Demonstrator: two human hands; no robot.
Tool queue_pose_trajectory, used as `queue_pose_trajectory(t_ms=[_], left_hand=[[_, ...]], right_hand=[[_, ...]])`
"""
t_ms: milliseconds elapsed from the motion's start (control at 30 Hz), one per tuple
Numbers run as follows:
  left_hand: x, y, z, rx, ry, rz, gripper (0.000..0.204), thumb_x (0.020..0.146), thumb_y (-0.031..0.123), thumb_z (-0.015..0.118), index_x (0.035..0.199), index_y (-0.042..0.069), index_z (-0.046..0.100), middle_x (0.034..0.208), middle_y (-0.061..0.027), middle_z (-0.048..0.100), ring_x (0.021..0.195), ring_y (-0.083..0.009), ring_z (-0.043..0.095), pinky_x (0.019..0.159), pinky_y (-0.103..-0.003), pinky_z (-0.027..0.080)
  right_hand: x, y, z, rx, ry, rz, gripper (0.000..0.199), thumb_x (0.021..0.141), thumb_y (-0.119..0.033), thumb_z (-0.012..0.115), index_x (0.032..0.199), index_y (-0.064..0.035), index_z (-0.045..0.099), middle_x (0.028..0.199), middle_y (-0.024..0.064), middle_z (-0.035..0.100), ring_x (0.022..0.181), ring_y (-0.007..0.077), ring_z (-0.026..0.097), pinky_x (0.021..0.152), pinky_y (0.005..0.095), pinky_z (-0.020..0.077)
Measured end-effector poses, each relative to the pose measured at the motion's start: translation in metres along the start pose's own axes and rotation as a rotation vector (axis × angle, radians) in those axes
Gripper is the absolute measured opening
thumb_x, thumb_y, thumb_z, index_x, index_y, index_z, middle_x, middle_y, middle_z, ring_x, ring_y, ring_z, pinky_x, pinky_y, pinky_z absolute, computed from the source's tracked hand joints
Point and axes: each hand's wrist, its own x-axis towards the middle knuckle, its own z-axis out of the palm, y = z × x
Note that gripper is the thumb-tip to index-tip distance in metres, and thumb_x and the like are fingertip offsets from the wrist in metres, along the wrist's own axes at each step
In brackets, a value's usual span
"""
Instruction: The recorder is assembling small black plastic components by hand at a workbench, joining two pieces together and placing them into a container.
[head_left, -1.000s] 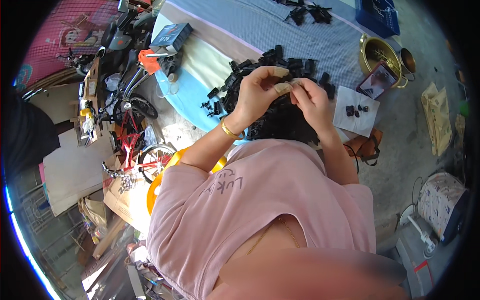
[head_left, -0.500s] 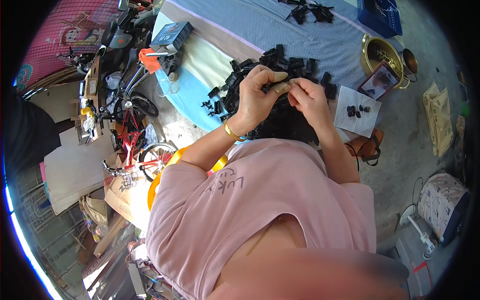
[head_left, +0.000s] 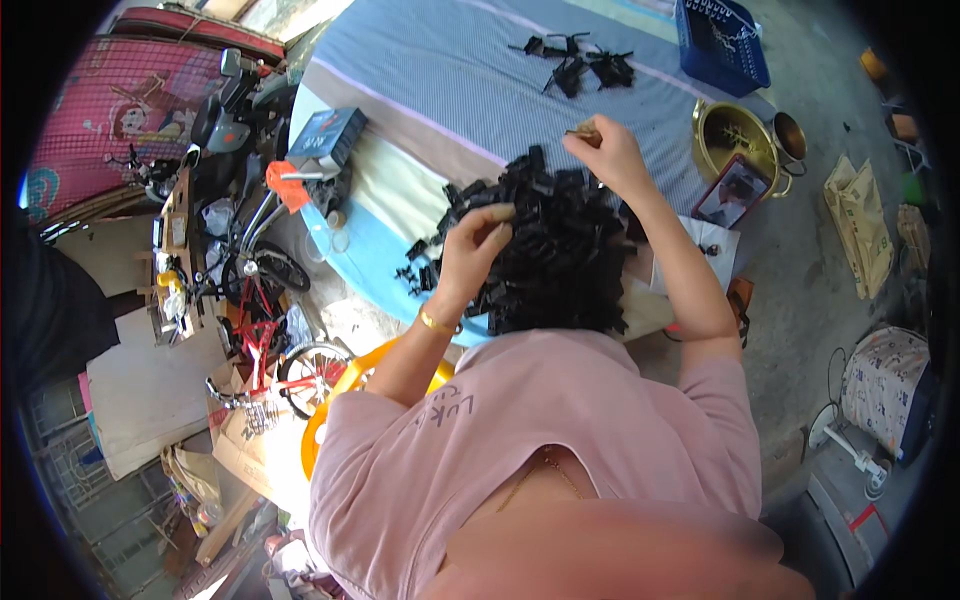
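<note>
Head view looks straight down on both hands over a heap of small black parts point(head_left: 545, 250) on a striped cloth point(head_left: 440, 90). Right hand point(head_left: 605, 150) is raised past the far edge of the heap, its fingertips pinched narrow on a small tan piece point(head_left: 583, 131), held clear of the pile, probably so it can be looked over or set apart. Left hand point(head_left: 478, 245) rests on the near left side of the heap, fingers curled down onto the parts; whether it has one pinched I cannot tell. A gold bangle point(head_left: 436, 322) sits at that wrist.

Out from the right hand's pinch, farther across the cloth, lies a smaller scatter of black parts point(head_left: 580, 62), well apart from the heap, likely a sorted lot. Beyond that scatter stands a blue basket point(head_left: 725, 45). To the right of the pinch sit a brass pot point(head_left: 735, 135) and a dark tablet point(head_left: 732, 192) leaning at its rim, with white paper point(head_left: 715, 245) just below.

Left of the left hand, near the cloth's edge, stands a blue box point(head_left: 325, 135) beside an orange clamp point(head_left: 285, 185). Below that edge, bicycles point(head_left: 265, 320) and cardboard point(head_left: 150, 390) crowd the floor.
</note>
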Motion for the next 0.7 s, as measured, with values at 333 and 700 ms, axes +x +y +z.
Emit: queue_pose_trajectory(t_ms=[333, 700], left_hand=[[0.002, 0.002, -0.018, 0.031, -0.159, -0.008, 0.020, 0.077, -0.003, 0.056, 0.096, 0.000, 0.061, 0.094, -0.0042, 0.056, 0.087, -0.0110, 0.052, 0.076, -0.021, 0.041], [0.012, -0.011, -0.031, -0.205, -0.118, -0.290, 0.015, 0.077, -0.001, 0.054, 0.092, 0.000, 0.059, 0.088, -0.0024, 0.056, 0.079, -0.0106, 0.055, 0.071, -0.022, 0.042]], right_hand=[[0.194, 0.069, 0.053, -0.798, 0.026, -0.138, 0.018, 0.085, -0.017, 0.045, 0.099, -0.0109, 0.055, 0.097, 0.0224, 0.052, 0.078, 0.0366, 0.059, 0.066, 0.0420, 0.0491], [0.245, 0.114, 0.048, -1.081, -0.312, -0.150, 0.022, 0.085, -0.018, 0.045, 0.104, -0.0205, 0.055, 0.099, 0.0207, 0.055, 0.080, 0.0326, 0.061, 0.067, 0.0400, 0.0495]])
